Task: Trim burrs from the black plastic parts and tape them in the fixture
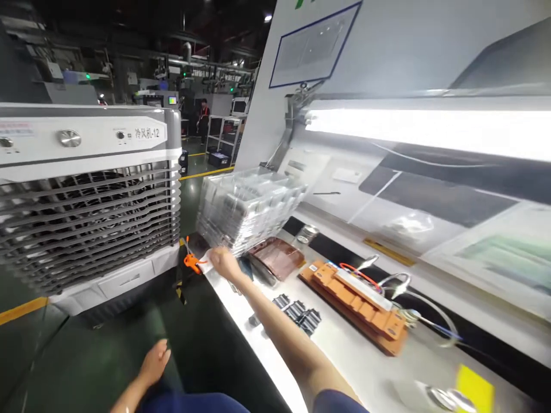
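Observation:
My right hand [224, 263] reaches out to the far left corner of the white worktable, its fingers curled closed. By its fingertips is a pale, blurred patch [205, 264]; I cannot tell whether it is cloth, paper or the table corner, nor what the fingers hold. Just left of it hangs an orange air gun [191, 263]. Behind the hand rises a stack of clear plastic trays [249, 206]. My left hand [155, 362] is low over the dark floor, away from the table, fingers curled in with nothing visible in them.
A reddish-brown bagged piece [278, 258], small dark ribbed parts [297, 310] and an orange fixture [353, 304] with cables lie on the worktable [336, 350]. A large air cooler [90, 201] stands left. A lit tube [422, 129] spans the bench. A person [203, 120] stands far back.

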Demonstrator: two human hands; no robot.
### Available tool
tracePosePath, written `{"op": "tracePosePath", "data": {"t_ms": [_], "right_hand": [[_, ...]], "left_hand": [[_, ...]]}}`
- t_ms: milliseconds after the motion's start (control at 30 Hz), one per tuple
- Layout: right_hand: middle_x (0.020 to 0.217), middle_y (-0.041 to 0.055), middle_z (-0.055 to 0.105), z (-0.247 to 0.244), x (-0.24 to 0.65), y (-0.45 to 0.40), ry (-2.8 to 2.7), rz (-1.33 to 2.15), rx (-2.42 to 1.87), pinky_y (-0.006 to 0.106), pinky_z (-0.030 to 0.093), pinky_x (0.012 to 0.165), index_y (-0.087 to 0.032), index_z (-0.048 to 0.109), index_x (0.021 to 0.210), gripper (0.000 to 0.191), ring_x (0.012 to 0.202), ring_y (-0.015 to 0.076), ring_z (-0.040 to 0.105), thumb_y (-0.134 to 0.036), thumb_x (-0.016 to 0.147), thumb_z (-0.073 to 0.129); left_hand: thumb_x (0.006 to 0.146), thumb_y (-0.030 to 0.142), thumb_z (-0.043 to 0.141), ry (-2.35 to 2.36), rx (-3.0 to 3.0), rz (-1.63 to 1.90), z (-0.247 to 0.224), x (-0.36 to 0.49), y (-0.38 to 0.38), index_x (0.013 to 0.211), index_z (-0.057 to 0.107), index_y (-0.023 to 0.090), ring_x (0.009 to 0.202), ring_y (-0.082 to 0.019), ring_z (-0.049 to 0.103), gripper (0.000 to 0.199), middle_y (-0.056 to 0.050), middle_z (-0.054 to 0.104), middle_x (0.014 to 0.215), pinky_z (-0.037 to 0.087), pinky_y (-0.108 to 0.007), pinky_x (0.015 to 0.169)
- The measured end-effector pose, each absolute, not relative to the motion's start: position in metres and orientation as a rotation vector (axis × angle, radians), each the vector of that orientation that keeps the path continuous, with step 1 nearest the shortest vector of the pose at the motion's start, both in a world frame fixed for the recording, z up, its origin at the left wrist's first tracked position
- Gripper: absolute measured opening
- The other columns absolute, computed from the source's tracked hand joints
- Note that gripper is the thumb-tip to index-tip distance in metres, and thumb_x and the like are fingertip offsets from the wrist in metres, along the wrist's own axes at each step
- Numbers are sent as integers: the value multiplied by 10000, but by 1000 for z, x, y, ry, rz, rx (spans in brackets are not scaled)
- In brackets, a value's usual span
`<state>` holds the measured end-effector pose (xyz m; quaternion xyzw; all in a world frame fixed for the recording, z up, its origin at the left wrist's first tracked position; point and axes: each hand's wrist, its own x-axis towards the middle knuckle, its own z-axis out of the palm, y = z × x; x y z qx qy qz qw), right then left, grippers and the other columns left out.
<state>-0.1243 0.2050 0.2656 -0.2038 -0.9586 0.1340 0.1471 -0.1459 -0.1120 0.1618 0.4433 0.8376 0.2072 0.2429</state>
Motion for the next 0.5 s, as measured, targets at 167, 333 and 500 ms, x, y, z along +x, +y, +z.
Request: {"op": "tracePosePath", "data": {"t_ms": [167, 333, 500], "right_hand": [[1411, 233, 422, 332, -139, 341, -2531, 96, -770, 444, 298, 1065, -42, 426, 1343, 485, 1323, 305, 356, -316, 945, 387], [970, 160, 688, 344, -152, 405, -2661, -122, -664, 399, 348, 984, -98, 644, 1002, 323, 991, 269, 597, -363, 872, 515], [621, 68, 629, 350, -151, 432, -2731, -281, -491, 275, 380, 680, -163, 587, 623, 316, 638, 168, 583, -307, 860, 437]], "left_hand": [[911, 337, 405, 2212, 1594, 893, 162, -193, 83, 1228, 562, 194, 1194, -254, 562, 382, -149, 612, 1247, 450, -458, 1033], [919, 364, 418, 2141, 1911, 1240, 208, -216, 253, 1392, 397, 132, 1422, -250, 271, 527, -167, 379, 1489, 241, -494, 1167], [912, 413, 402, 2106, 2064, 1406, 208, -222, 354, 1392, 359, 48, 1436, -333, 176, 604, -261, 367, 1466, 169, -634, 1140]]}}
